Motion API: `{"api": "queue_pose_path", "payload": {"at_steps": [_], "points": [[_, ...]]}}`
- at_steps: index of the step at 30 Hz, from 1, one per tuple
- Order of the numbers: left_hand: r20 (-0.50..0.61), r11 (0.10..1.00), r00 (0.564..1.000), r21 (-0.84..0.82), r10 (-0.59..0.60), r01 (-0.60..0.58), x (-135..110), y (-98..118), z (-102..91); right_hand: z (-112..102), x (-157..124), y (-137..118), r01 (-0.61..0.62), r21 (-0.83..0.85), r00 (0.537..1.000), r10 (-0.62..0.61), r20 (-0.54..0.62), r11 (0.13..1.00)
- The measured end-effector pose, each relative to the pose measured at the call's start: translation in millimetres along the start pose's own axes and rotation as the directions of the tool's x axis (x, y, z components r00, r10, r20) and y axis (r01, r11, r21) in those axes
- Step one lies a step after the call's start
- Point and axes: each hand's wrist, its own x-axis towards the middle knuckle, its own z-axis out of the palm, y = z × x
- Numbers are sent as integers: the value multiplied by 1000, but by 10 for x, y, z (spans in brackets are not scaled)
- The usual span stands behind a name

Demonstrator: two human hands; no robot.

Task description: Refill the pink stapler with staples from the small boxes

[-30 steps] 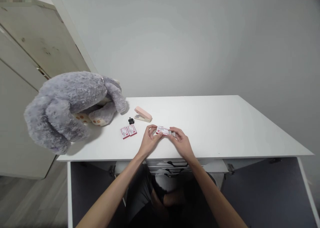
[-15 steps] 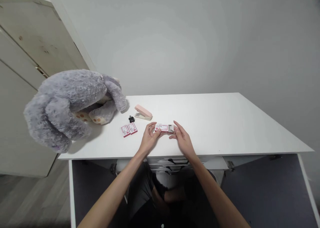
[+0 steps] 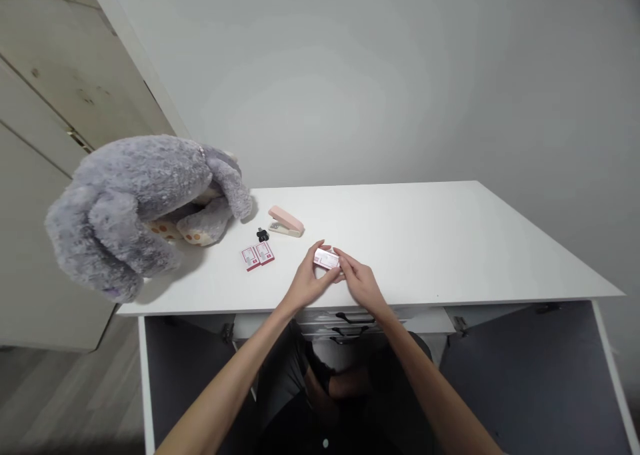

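Between my hands, just above the white desk near its front edge, is a small red-and-white staple box (image 3: pixel 326 259), its label facing up. My left hand (image 3: pixel 307 282) grips its left end and near side, thumb reaching across the front. At the right end, the fingers of my right hand (image 3: pixel 361 282) close on the box and cover that end, so the inner tray is hidden. Two similar small staple boxes (image 3: pixel 257 256) lie side by side to the left. Behind them rest a small black item (image 3: pixel 263 234) and a pink-and-cream stapler (image 3: pixel 287 222).
A large grey plush toy (image 3: pixel 145 202) slumps over the left part of the white desk (image 3: pixel 425 242). Below the desk edge are drawers with black handles (image 3: pixel 355 318) and dark open compartments on both sides. A pale cabinet (image 3: pixel 55 142) stands at left.
The grey inner tray that stuck out at the box's right end no longer shows. My right hand has moved left along the box, and the box is now tilted, its right end nearer me.
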Motion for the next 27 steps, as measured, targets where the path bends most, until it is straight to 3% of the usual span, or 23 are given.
{"api": "queue_pose_path", "payload": {"at_steps": [5,9,13,16,19,23,27], "points": [[-23,958,999,284,43,-35,-36,58,42,-28,-7,-101,92,43,988,-96,125,995],[15,921,996,380,93,-91,-90,50,-49,-14,0,-94,40,111,988,-55,142,993],[-33,758,965,625,260,-183,-39,55,-468,16,-7,-53,-29,211,995,9,97,977],[0,634,968,755,252,-165,61,68,-862,26,-20,-49,-19,233,996,-2,89,972],[2,571,969,807,246,-147,46,58,-1059,28,-31,-64,-13,237,997,-7,82,971],[44,611,962,764,271,-207,-224,15,-937,26,-38,-81,-7,222,996,-13,86,975],[90,774,990,617,112,-144,-411,19,-764,23,-43,-75,8,195,995,-28,100,981]]}}
